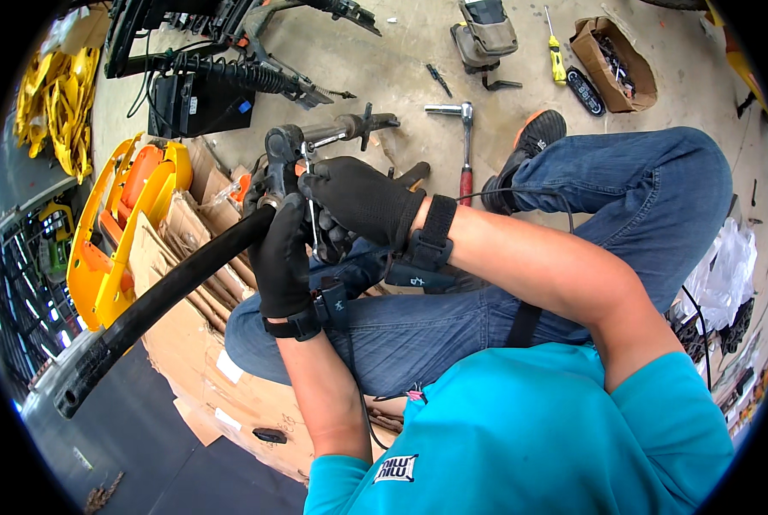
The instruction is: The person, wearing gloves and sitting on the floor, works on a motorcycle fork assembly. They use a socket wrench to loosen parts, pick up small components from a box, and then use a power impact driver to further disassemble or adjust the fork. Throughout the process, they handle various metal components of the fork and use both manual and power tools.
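While my left hand (283, 262) is clasping the centre-left tube (168, 297), my right hand (362, 202) is holding the wrench (314, 225), ideally square-on.

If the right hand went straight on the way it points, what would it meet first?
Beyond the silver tool it holds, the right hand would probably meet the black joint at the upper end of the black tube first; depth is unclear here.

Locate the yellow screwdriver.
In the head view, the yellow screwdriver lies on the floor at upper right, just left of the open cardboard box.
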The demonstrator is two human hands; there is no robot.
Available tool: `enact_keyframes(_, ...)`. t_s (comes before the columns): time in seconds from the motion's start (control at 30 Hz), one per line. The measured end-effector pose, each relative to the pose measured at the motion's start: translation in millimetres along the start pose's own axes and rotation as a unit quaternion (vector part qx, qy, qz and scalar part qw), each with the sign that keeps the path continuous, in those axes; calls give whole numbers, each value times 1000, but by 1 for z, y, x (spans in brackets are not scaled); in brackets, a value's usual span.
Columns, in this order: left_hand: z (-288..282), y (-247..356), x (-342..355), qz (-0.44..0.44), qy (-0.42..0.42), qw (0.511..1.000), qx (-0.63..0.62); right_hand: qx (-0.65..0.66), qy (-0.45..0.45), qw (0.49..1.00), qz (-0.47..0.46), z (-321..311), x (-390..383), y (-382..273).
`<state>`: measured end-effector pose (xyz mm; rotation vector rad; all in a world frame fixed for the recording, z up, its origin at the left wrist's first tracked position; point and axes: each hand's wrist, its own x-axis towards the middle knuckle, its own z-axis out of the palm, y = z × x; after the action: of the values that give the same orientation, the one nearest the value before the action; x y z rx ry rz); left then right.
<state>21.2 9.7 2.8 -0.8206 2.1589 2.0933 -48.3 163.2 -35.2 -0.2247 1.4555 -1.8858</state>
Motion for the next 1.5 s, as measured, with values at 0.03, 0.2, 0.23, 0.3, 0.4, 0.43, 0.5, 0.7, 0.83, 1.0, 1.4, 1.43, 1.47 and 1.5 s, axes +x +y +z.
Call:
enact_keyframes(0.03, -4, -3, 0, 36, -14, 998, 57, 19, 1, 1000, 12, 1, -1, -5)
enact_keyframes(0.2, -10, -3, -2, 135, -55, 965, 218, 8, -7, 1000, -7, 0, -2, -5)
enact_keyframes(0.23, -11, -3, -3, 139, -58, 961, 231, 29, -4, 999, 33, 1, -5, -17)
enact_keyframes(0.3, -15, -5, -4, 124, -61, 963, 232, 61, -10, 994, 84, -1, -7, -29)
enact_keyframes(0.4, -12, -8, -3, 83, -61, 983, 150, -66, -24, 997, -18, -11, -7, -20)
enact_keyframes(0.43, -3, -4, -1, 61, -33, 992, 104, -211, -14, 966, -146, -16, -1, 0)
enact_keyframes(0.5, 11, 5, -1, 14, 29, 999, 9, -365, -14, 890, -273, -23, 5, 18)
enact_keyframes(0.7, 4, 0, 0, 100, -5, 986, 129, -156, -72, 985, -30, -36, 6, 14)
enact_keyframes(0.83, -1, -6, 7, 3, -14, 1000, -14, -257, 49, 952, -157, -40, 12, 31)
enact_keyframes(1.0, 10, 6, 2, -12, -39, 999, -36, -286, 56, 953, -89, -46, 12, 33)
enact_keyframes(1.4, 12, 3, 4, 8, -25, 999, -27, -293, 0, 955, -54, -62, 5, 45)
enact_keyframes(1.43, 11, 1, 4, 20, -26, 999, -17, -288, -15, 956, -52, -62, 3, 43)
enact_keyframes(1.47, 12, -1, 5, 32, -28, 999, -6, -283, -29, 957, -51, -63, 0, 42)
enact_keyframes(1.5, 11, -2, 5, 44, -27, 999, 5, -278, -46, 958, -49, -61, -3, 37)
